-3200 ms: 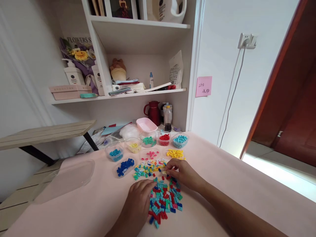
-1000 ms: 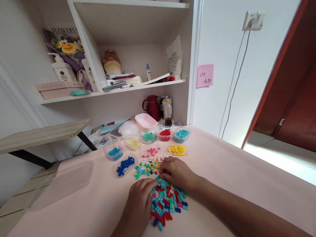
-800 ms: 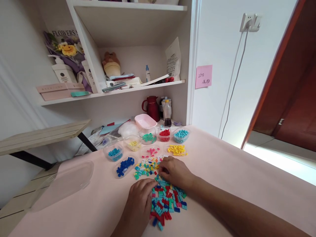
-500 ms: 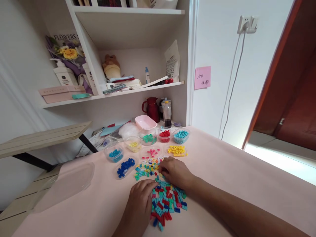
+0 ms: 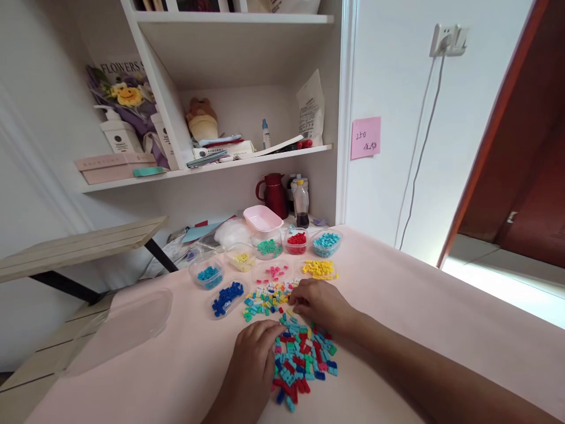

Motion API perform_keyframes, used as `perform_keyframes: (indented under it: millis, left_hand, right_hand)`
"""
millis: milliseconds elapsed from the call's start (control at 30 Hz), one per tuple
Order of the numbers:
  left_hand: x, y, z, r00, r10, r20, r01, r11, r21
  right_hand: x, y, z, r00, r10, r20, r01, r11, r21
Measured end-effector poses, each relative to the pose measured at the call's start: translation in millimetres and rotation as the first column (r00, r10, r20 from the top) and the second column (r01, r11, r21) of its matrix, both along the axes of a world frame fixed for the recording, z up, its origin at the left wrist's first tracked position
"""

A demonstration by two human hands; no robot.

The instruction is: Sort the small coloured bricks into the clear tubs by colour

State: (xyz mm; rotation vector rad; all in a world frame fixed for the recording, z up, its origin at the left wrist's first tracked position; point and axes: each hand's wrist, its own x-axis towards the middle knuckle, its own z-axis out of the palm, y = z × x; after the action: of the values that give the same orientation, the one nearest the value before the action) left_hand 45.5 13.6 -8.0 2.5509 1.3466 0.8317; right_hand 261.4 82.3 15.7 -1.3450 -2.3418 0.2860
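My left hand (image 5: 253, 359) rests on the table along the left edge of a mixed pile of small toy building bricks (image 5: 302, 359), in red, teal, blue and green. Its fingers are loosely stretched out and touch the pile's edge. Above the pile, my right hand (image 5: 321, 303) reaches in with its fingers bent down and pinched together over the bricks; what is between the fingertips is hidden. A second scatter of mixed bricks (image 5: 267, 297), yellow, white, orange and green, lies just left of my right fingertips.
Clear tubs behind hold sorted bricks: dark blue (image 5: 227, 297), medium blue (image 5: 209, 274), pale yellow (image 5: 241, 258), green (image 5: 269, 247), red (image 5: 296, 240), light blue (image 5: 326, 241), pink (image 5: 272, 272) and yellow (image 5: 318, 269). A pink basin (image 5: 262, 219), red jug (image 5: 274, 194) and bottle (image 5: 302, 203) stand further back.
The view has shifted slightly, so everything sits a little further right. My right fingers have stayed by the upper edge of the pile; the left hand has hardly moved.
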Motion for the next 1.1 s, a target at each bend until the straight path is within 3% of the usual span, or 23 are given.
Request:
perform_keyframes:
  millis: [200,867,1100]
  left_hand:
    - [0.9,-1.6,0.9,1.000,0.005,-0.002,-0.005,1.000,-0.016]
    - [2.2,-3.8,4.4,1.000,0.006,-0.006,-0.006,0.999,-0.046]
    - [2.2,-6.3,9.3,0.982,0.086,0.170,-0.073,0.994,-0.085]
  right_hand:
    - [-4.2,0.9,-4.6,0.994,0.103,0.042,-0.105,0.993,0.054]
    - [-9.0,-3.5,-1.7,0.999,0.032,0.026,-0.032,0.999,0.005]
    - [-8.3,-2.1,-0.8,0.999,0.036,0.005,-0.036,0.999,-0.024]
